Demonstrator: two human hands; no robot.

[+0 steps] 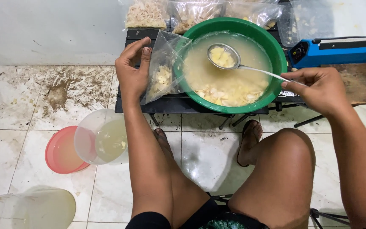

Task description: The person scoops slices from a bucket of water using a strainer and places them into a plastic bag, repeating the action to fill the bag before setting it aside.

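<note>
My left hand point(132, 70) holds open a clear plastic bag point(164, 68) with some pale yellow pieces in it, right beside the rim of a green basin point(278, 51). The basin holds cloudy liquid and more pale pieces. My right hand point(318, 87) grips the handle of a metal strainer ladle point(223, 56), whose bowl carries a scoop of pieces above the liquid.
The basin rests on a low black table point(166, 104). Filled clear bags point(149, 13) lie behind it, and a blue sealing machine point(339, 48) sits at the right. On the tiled floor stand a clear tub with liquid point(102, 135), a pink lid point(62, 150) and another clear lid point(43, 208).
</note>
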